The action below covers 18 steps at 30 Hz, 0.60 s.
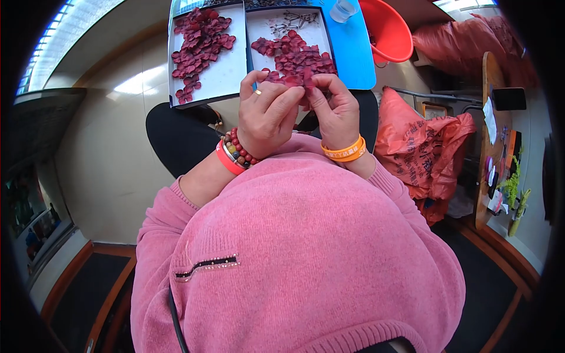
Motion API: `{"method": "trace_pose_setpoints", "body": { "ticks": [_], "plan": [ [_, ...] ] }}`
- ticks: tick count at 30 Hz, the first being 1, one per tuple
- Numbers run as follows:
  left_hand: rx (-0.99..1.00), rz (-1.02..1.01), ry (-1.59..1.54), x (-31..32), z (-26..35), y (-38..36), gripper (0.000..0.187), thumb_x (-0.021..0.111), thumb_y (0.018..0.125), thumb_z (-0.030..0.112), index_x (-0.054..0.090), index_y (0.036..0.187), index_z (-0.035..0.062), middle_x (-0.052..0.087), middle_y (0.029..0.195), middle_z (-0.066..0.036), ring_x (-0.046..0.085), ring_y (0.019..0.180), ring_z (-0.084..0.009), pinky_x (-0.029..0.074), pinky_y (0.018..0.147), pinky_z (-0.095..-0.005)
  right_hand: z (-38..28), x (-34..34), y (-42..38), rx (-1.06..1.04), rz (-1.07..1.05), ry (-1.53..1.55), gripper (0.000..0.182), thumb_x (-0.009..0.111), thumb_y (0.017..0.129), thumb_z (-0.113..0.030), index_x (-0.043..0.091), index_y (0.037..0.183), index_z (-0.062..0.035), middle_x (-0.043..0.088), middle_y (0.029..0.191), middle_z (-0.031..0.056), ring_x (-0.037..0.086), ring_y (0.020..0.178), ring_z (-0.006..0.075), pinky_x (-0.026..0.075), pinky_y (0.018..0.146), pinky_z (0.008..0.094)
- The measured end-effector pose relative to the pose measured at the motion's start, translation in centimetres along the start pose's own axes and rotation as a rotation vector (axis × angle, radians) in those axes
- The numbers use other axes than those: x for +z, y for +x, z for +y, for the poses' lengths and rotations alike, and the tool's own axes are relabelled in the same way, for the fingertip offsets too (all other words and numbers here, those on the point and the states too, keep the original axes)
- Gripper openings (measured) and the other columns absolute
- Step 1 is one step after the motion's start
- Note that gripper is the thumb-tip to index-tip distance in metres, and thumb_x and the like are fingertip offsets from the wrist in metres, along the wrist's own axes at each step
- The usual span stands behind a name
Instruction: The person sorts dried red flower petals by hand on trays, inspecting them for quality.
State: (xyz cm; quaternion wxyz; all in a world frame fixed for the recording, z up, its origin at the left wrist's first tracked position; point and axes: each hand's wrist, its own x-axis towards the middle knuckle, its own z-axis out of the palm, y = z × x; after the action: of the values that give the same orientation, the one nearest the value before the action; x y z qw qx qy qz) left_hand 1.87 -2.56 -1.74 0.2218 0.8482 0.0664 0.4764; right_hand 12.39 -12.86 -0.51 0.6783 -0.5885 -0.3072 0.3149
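Note:
My left hand and my right hand meet in front of my chest, fingertips pinched together. Between them is a dark red flower petal piece, partly covered by my fingers. Just beyond, a white tray carries a heap of similar dark red petal pieces and some small dark stem-like bits. To its left, a second white tray holds another pile of the red petal pieces.
Both trays rest on a blue table, with a clear plastic cup at its far side. A red bucket stands right of it. Red plastic bags lie at my right, before a wooden table with a dark flat object.

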Motion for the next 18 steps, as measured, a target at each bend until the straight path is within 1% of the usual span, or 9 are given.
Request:
{"method": "trace_pose_setpoints", "body": {
  "ticks": [5,8,9,12,13,16,18],
  "plan": [
    [-0.042,0.058,-0.035,0.4,-0.1,0.0,0.023,0.065,0.073,0.000,0.062,0.095,0.0056,0.060,0.077,-0.002,0.057,0.069,-0.0168,0.040,0.084,-0.0422,-0.1,-0.2,0.1,-0.040,-0.007,-0.071,0.011,0.055,0.092,-0.007,0.056,0.102,-0.0015,0.061,0.085,0.0016,0.058,0.074,0.0069,0.049,0.066,0.0209],
    [-0.210,-0.010,-0.227,-1.0,0.5,0.5,0.026,0.060,0.077,-0.005,0.060,0.102,0.0024,0.061,0.083,-0.007,0.055,0.073,-0.0158,0.041,0.084,-0.0352,-0.2,0.0,0.1,-0.015,0.027,-0.085,0.011,0.054,0.092,-0.006,0.056,0.102,-0.0012,0.061,0.083,0.0015,0.057,0.073,0.0069,0.049,0.066,0.0212],
    [-0.282,0.025,-0.278,-0.9,0.4,0.4,0.018,0.058,0.081,-0.002,0.059,0.099,0.0010,0.057,0.086,-0.008,0.053,0.077,-0.0163,0.041,0.081,-0.0306,-0.3,-0.1,0.1,-0.022,0.011,-0.104,0.011,0.054,0.092,-0.006,0.056,0.102,-0.0011,0.061,0.083,0.0015,0.057,0.073,0.0070,0.049,0.065,0.0213],
    [-0.484,-0.010,-0.395,-0.6,0.2,0.3,0.014,0.058,0.082,0.000,0.058,0.096,0.0007,0.055,0.086,-0.008,0.054,0.076,-0.0176,0.042,0.078,-0.0280,-0.3,-0.3,0.0,-0.049,-0.020,-0.157,0.010,0.054,0.092,-0.004,0.056,0.100,-0.0008,0.060,0.081,0.0018,0.057,0.072,0.0073,0.048,0.064,0.0214],
    [-0.503,-0.029,-0.412,-0.4,0.3,0.5,0.009,0.059,0.083,0.002,0.058,0.093,0.0012,0.055,0.082,-0.006,0.053,0.076,-0.0151,0.043,0.074,-0.0259,-0.1,-0.3,0.0,-0.066,-0.017,-0.174,0.009,0.054,0.091,-0.003,0.056,0.100,-0.0006,0.060,0.081,0.0022,0.057,0.071,0.0075,0.048,0.063,0.0214],
    [-0.415,-0.156,-0.322,-0.6,0.2,0.7,0.007,0.060,0.083,0.002,0.058,0.090,0.0012,0.055,0.079,-0.004,0.052,0.076,-0.0114,0.042,0.070,-0.0234,0.0,-0.4,0.1,-0.159,-0.043,-0.302,0.009,0.054,0.090,-0.001,0.056,0.099,-0.0002,0.060,0.079,0.0036,0.056,0.068,0.0077,0.048,0.062,0.0215],
    [-0.409,-0.177,-0.309,-0.4,0.0,0.6,0.005,0.059,0.084,0.003,0.058,0.088,0.0012,0.055,0.078,-0.002,0.051,0.074,-0.0099,0.042,0.068,-0.0220,0.1,-0.5,0.1,-0.208,-0.061,-0.373,0.008,0.054,0.090,-0.001,0.056,0.098,0.0001,0.059,0.078,0.0044,0.056,0.067,0.0078,0.047,0.061,0.0216]
  ]
}}
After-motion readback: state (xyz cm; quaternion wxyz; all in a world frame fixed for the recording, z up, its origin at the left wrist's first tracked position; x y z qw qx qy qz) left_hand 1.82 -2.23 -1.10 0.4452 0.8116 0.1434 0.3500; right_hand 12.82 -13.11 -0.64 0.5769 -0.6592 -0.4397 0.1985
